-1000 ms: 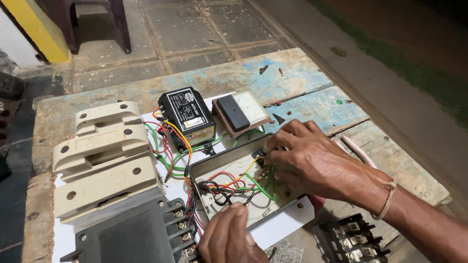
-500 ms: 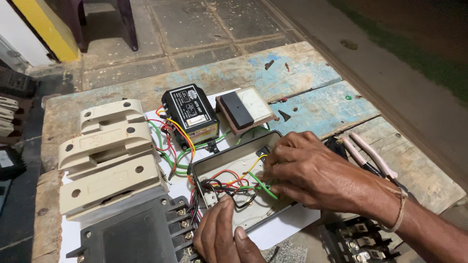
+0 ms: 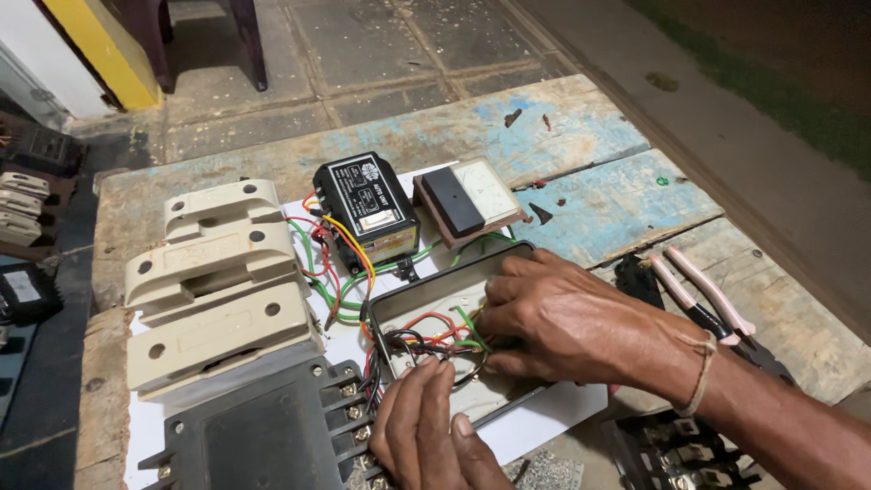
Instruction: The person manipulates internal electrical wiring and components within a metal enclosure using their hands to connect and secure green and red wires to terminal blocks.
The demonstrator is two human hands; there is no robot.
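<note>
An open grey metal box (image 3: 413, 308) lies on a white sheet, filled with red, green, yellow and black wires (image 3: 434, 334). My right hand (image 3: 567, 322) reaches into the box from the right, its fingers curled on the green and red wires. From below, my left hand (image 3: 425, 434) comes up with its fingers stretched out, and the fingertips rest on the black wire bundle at the box's near side. The wires run on to a black rectangular unit (image 3: 367, 210) behind the box.
A panel meter on a brown base (image 3: 467, 195) sits behind the box. Cream fuse blocks (image 3: 213, 277) and a black terminal block (image 3: 263, 440) stand at the left. Pink-handled pliers (image 3: 703, 299) lie at the right on the worn wooden table (image 3: 599, 163).
My left hand has slid up from the table's near edge onto the wires in the box. My right hand stays in the box. The pliers have come into view.
</note>
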